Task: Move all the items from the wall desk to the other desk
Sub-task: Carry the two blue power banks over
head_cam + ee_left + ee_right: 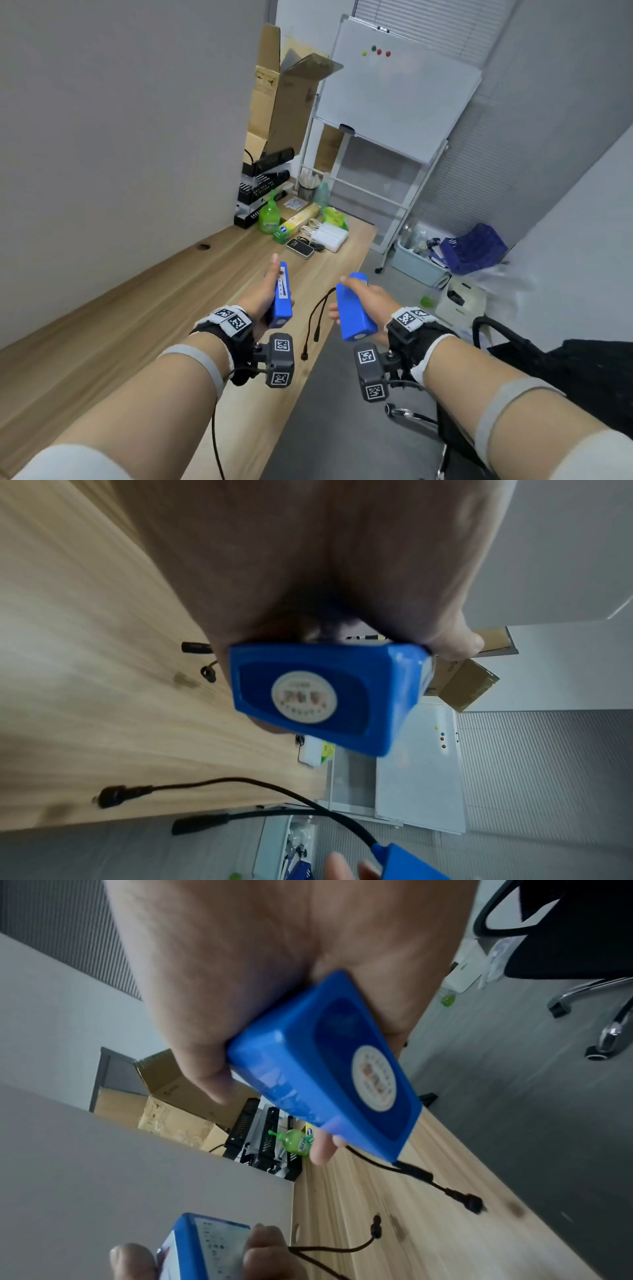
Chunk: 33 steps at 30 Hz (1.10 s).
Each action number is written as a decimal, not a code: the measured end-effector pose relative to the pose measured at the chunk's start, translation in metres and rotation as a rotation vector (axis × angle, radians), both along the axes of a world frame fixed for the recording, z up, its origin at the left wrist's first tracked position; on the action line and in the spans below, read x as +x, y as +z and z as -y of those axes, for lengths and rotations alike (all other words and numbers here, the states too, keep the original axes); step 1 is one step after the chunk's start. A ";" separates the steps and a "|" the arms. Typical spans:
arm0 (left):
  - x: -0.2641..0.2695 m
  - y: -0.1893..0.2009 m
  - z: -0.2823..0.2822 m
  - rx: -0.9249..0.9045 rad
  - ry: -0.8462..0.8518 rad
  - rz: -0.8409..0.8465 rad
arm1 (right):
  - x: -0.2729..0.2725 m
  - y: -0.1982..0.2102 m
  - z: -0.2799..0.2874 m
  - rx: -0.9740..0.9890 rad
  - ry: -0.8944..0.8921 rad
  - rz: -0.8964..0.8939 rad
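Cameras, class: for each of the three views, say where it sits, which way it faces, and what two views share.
Head: worn high, looking forward and down over the wooden desk; both forearms, left hand and right hand show.
Left wrist: looks along the palm at its blue battery pack.
Right wrist: looks along the palm at the other blue pack.
Shared: each wrist view also catches the other hand's pack.

A whiteboard (394, 89) on a wheeled stand stands well ahead of the grips, cardboard boxes (277, 102) leaning beside it. Right of them, a pale bin (416, 263) and blue crate (474, 248) sit on the floor; a black office chair (548, 363) stands nearest.
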<state>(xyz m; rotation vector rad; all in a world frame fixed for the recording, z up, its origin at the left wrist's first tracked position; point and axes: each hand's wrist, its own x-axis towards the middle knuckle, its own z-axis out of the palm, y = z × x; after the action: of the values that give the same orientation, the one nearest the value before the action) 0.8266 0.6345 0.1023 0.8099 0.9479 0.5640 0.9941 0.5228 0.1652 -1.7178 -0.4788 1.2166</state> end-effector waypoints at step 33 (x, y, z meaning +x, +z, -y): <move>0.145 -0.056 -0.222 0.034 0.582 -0.336 | 0.160 -0.076 -0.377 0.093 0.479 -0.115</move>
<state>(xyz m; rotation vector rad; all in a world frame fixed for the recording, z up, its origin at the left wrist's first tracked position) 0.9719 0.8560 0.0467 0.6648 1.5049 0.9654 1.1543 0.9001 0.0895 -1.4876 -0.8969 1.5910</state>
